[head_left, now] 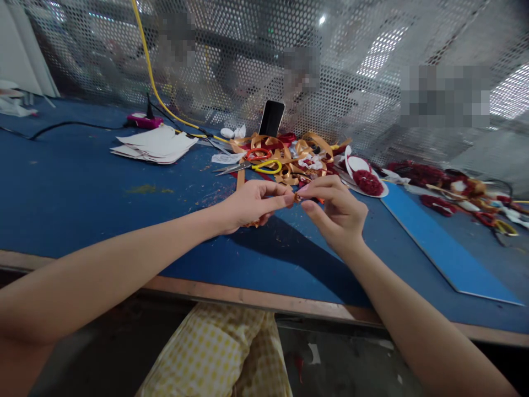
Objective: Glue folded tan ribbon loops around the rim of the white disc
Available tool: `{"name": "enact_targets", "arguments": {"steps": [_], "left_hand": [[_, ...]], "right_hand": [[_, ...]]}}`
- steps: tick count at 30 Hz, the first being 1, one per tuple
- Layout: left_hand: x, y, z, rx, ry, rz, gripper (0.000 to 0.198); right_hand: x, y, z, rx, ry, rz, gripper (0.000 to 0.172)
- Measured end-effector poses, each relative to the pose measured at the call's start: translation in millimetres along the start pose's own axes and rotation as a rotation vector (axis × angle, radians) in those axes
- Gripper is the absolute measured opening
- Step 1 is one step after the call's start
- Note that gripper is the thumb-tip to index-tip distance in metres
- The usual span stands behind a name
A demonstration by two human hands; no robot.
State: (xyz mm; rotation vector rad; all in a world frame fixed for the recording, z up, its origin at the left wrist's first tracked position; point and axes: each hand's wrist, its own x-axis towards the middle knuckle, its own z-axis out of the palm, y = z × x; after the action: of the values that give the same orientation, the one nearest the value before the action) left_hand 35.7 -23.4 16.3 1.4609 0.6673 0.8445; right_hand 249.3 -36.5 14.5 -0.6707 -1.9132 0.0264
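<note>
Over the blue tabletop my left hand [262, 204] is closed in a pinch on a small piece of golden-orange ribbon [297, 197]. More golden-orange material [253, 224] shows beneath its curled fingers. My right hand [339, 212] meets it from the other side, thumb and fingertips pinched at the same small piece. Something dark and orange [320, 200] shows between the right fingers, too small to make out. Just beyond the hands lie scissors with a yellow and a red-orange handle loop [266, 166] and a heap of golden ribbon [316, 144].
A phone [271, 118] leans against the perforated metal screen [231, 66]. White sheets [155, 144] are stacked at left, near a pink power socket [144, 121] and yellow cable [145, 49]. Dark red rosettes [367, 183] and a bright blue board [442, 242] lie at right.
</note>
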Motion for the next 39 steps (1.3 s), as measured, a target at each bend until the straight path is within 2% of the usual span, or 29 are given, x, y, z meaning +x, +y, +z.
{"name": "enact_targets", "arguments": {"steps": [7,12,15,20,24,27,33,39], "left_hand": [[0.9,4.0,2.1,-0.04,0.031,-0.076,0.015],[-0.4,9.4,3.6,-0.085,0.036,-0.105,0.015],[-1.5,10.4,3.4,-0.095,0.026,-0.11,0.016],[-1.8,6.3,0.8,-0.074,-0.031,-0.088,0.016],[-1.2,1.8,-3.3,-0.04,-0.13,-0.073,0.025],[-1.3,0.2,-5.0,-0.014,-0.152,-0.06,0.032],[-0.7,0.2,-3.0,0.035,-0.066,-0.021,0.037],[1.4,-3.2,-2.7,0.076,0.009,-0.021,0.041]], "right_hand": [[-0.8,-0.7,1.6,0.063,0.034,0.025,0.007],[0.1,-1.7,0.6,0.073,-0.012,0.011,0.001],[0.2,-2.4,-1.5,0.086,-0.046,-0.006,0.009],[-0.4,-0.7,-1.7,0.062,-0.18,0.007,0.043],[-0.8,2.5,0.3,0.09,-0.163,-0.034,0.028],[-0.4,3.7,0.4,0.099,-0.12,-0.043,0.019],[1.9,-1.9,0.5,0.074,-0.071,0.039,0.005],[2.3,-2.5,1.7,0.067,-0.063,0.034,0.009]]}}
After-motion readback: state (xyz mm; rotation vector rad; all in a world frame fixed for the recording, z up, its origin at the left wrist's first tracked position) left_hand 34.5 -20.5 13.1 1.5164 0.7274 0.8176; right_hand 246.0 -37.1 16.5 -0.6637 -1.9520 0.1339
